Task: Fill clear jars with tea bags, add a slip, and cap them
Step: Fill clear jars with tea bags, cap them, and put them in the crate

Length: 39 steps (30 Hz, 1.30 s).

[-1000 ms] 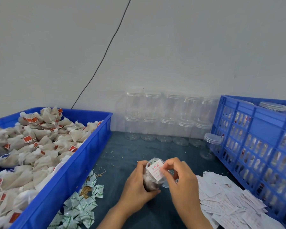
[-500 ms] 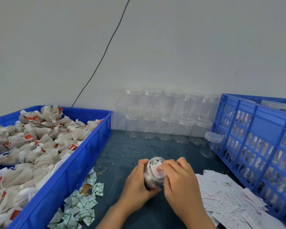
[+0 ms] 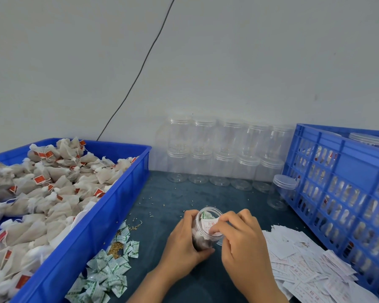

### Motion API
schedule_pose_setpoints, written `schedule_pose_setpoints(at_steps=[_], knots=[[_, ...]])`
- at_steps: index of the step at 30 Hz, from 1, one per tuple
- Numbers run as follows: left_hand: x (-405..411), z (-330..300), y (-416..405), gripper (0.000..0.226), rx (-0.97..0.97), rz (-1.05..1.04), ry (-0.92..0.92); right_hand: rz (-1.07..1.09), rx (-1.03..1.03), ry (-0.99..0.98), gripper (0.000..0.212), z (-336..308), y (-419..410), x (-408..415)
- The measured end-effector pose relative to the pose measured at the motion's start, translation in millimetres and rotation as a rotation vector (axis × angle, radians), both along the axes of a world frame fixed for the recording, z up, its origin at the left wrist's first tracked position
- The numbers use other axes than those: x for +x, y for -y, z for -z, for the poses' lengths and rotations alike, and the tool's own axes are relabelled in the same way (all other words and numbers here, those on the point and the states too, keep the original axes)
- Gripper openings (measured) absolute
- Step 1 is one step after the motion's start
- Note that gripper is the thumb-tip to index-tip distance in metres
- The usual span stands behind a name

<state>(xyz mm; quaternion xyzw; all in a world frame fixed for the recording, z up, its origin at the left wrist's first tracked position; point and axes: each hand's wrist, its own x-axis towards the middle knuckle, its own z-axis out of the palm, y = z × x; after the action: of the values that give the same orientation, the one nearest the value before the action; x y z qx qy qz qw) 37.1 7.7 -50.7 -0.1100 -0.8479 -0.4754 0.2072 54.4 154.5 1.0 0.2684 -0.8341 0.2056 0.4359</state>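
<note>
Jar [image 3: 202, 234] in L hand [image 3: 184, 243], slip [image 3: 210, 225] in.

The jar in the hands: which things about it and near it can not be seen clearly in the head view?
- Jar: tea bag count hidden by the left hand.
- Slip: print too small; right hand fingers cover part.
- Its cap: not identifiable.
- Blue crate: contents blurred behind the lattice, right edge cut off.

The jar [image 3: 208, 228] I hold sits between my tea-bag bin [image 3: 79, 232] on the left and slip pile [image 3: 304, 265] on the right; empty jars [image 3: 223, 154] are stacked behind, sachets [image 3: 105, 274] lie beside the bin.
</note>
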Motion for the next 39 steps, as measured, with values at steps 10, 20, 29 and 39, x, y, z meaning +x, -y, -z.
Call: schedule_pose_setpoints(at_steps=[10, 20, 29, 39], knots=[[-0.8, 1.3, 1.6, 0.061, 0.016, -0.034, 0.025, -0.052, 0.039, 0.118, 0.039, 2.3, -0.3, -2.0], [-0.4, 2.4, 1.8, 0.064, -0.017, -0.064, 0.012, -0.081, 0.094, 0.228, 0.038, 0.6, -1.4, 1.2], [-0.6, 2.3, 1.3, 0.063, -0.027, -0.074, 0.001, -0.072, 0.149, 0.202, 0.039, -0.1, -0.5, 2.7], [-1.1, 1.9, 1.8, 0.063, -0.026, -0.077, 0.006, -0.178, -0.071, 0.279, 0.042, 9.9, 1.9, -0.4]])
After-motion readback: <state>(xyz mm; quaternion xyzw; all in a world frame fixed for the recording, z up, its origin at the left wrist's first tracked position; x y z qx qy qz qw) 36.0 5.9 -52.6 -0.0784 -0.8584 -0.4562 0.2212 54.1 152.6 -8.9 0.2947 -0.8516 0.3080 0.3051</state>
